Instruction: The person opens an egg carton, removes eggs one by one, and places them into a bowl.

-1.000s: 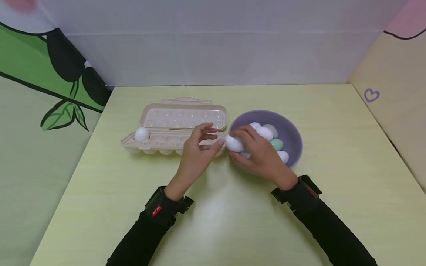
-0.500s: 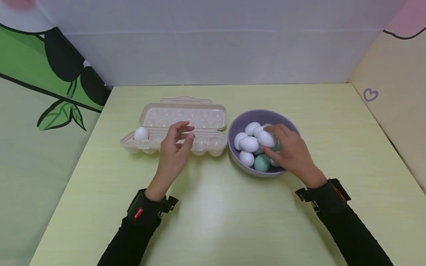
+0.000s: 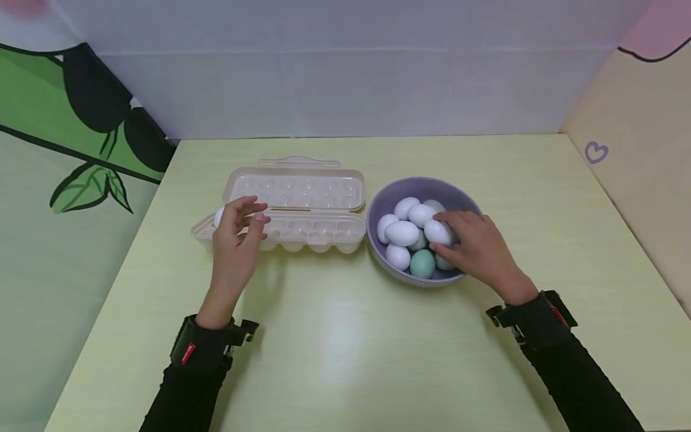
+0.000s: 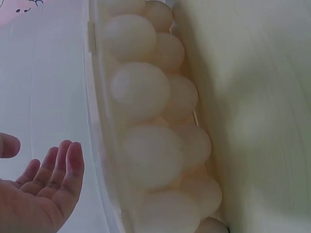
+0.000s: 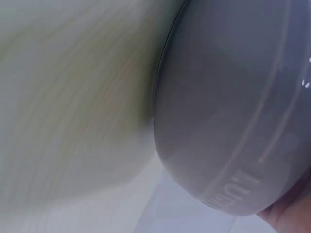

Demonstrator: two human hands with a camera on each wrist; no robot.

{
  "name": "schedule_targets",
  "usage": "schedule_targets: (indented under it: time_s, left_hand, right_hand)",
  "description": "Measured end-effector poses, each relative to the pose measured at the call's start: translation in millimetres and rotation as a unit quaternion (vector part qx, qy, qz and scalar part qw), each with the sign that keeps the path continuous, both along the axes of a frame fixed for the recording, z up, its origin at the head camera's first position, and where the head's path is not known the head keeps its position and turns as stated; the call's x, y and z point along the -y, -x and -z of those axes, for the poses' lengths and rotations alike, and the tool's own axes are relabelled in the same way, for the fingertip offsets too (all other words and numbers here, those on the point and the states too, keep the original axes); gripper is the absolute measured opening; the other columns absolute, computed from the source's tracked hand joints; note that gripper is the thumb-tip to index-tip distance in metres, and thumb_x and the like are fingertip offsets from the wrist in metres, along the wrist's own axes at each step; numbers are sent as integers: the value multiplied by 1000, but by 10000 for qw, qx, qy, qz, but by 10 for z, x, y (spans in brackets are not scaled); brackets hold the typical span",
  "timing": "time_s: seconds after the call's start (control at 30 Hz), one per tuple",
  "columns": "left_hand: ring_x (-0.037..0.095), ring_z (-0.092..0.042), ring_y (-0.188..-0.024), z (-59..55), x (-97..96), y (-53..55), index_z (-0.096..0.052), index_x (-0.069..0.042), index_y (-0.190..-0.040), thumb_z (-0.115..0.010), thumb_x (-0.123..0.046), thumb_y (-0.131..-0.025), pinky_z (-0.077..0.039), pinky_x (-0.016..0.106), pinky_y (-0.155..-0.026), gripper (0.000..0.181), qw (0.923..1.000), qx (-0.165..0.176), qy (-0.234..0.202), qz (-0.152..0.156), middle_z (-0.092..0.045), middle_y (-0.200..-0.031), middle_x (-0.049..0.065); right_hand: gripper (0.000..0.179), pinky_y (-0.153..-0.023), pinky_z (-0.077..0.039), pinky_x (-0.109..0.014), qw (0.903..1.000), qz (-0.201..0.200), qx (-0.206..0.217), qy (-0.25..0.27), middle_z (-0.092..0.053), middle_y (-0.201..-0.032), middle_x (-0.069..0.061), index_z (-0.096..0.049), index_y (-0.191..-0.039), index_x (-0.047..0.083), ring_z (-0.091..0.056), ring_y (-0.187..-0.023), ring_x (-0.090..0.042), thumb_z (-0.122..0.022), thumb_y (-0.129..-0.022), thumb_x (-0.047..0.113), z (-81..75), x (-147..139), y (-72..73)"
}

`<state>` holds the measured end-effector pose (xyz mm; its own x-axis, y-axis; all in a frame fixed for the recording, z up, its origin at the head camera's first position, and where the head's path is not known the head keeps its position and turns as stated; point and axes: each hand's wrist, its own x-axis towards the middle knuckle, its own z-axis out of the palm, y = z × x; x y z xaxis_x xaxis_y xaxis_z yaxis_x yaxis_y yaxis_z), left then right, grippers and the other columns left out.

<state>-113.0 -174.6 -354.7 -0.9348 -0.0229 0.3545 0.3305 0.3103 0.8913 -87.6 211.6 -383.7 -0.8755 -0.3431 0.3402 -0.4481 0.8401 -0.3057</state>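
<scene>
At the left end of an egg carton [image 3: 324, 222], my left hand [image 3: 232, 249] hovers with fingers spread apart and nothing in them; the left wrist view shows that empty hand [image 4: 46, 194] beside the carton's rounded cups [image 4: 141, 90]. A white egg [image 3: 217, 217] in the carton's left end is mostly hidden behind the hand. On the right, a purple bowl [image 3: 376, 207] holds several white eggs [image 3: 402, 233] and a green egg [image 3: 423, 264]. My right hand [image 3: 480, 246] pinches another white egg [image 3: 438, 232] between thumb and fingers, on top of the pile.
The carton's lid [image 3: 297, 186] is folded back behind its cups. The bowl stands close by the carton's right end on a pale wooden table [image 3: 345, 348]. A lilac backdrop [image 3: 367, 90] rises at the table's far edge.
My left hand has moved left, from beside the bowl along the carton to its left end. My right hand has carried a white egg rightward, from the bowl's left rim down onto the pile.
</scene>
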Motion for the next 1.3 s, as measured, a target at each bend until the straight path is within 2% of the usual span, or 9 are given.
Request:
schedule_targets:
  time_s: [0.17,0.37,0.5,0.7,0.9,1.0,1.1,1.17,1.3]
  left_hand:
    - [20,-56,-91,-58,110,21,-46,-11,-120,-44,-15,-93,-48,21,-67,27,9995,42,167,-248,-57,-111,6]
    - [18,-56,-91,-107,208,49,-45,-12,-121,-43,-19,-94,-47,18,-68,28,9976,79,491,-484,-56,-112,2]
    - [15,-54,-92,-164,302,102,-45,-14,-121,-43,-21,-94,-45,20,-71,28,9945,158,800,-653,-56,-112,1]
    - [24,-48,-106,-311,556,258,-40,-12,-127,-41,-34,-93,-41,44,-87,40,9801,762,1698,-690,-52,-119,8]
    - [37,-44,-112,-281,768,478,-35,-5,-131,-43,-35,-92,-36,55,-89,50,9559,1387,2503,-659,-46,-125,20]
    - [40,-42,-113,-238,829,559,-33,-2,-132,-45,-32,-92,-36,57,-88,51,9416,1653,2865,-625,-44,-125,23]
    - [43,-39,-113,-195,854,653,-30,1,-133,-47,-29,-91,-35,58,-87,54,9252,1862,3281,-408,-41,-127,26]
    - [45,-37,-113,-158,861,726,-28,2,-134,-48,-30,-91,-35,59,-87,57,9091,2022,3636,-183,-39,-127,28]
    - [52,-29,-112,-80,882,834,-22,5,-135,-47,-35,-89,-34,64,-84,65,8674,2446,4331,149,-30,-127,35]
  right_hand:
    - [46,-76,-42,-47,9997,-228,92,-18,-57,-105,-11,-52,-115,11,-53,-95,-27,-71,-75,24,-11,-6,13]
    - [47,-69,-42,-46,9992,-362,108,-152,-52,-98,-11,-51,-116,12,-52,-84,-25,-72,-75,23,-11,-18,-2]
    - [55,-66,-42,-43,9993,-315,23,-219,-50,-97,-10,-49,-121,14,-49,-81,-23,-72,-75,31,-8,-29,-11]
    - [49,-67,-39,-40,9999,-108,4,46,-52,-105,-10,-39,-131,16,-47,-84,-20,-52,-90,39,-58,14,11]
    - [40,-78,-39,-42,9966,-268,51,775,-52,-111,-10,-41,-128,12,-48,-95,-22,-43,-95,33,-203,149,-15]
    - [36,-79,-38,-42,9954,-478,-118,816,-53,-111,-9,-44,-126,13,-48,-93,-21,-43,-94,31,-262,224,-17]
    - [33,-79,-38,-41,9943,-653,-335,770,-53,-113,-8,-46,-123,13,-48,-91,-20,-44,-94,29,-287,268,-9]
    - [31,-77,-38,-41,9939,-719,-438,717,-53,-114,-7,-47,-121,12,-48,-91,-19,-44,-94,28,-293,286,-8]
    - [30,-76,-39,-41,9929,-880,-547,579,-54,-111,-6,-48,-119,11,-48,-87,-18,-45,-94,27,-286,321,-8]
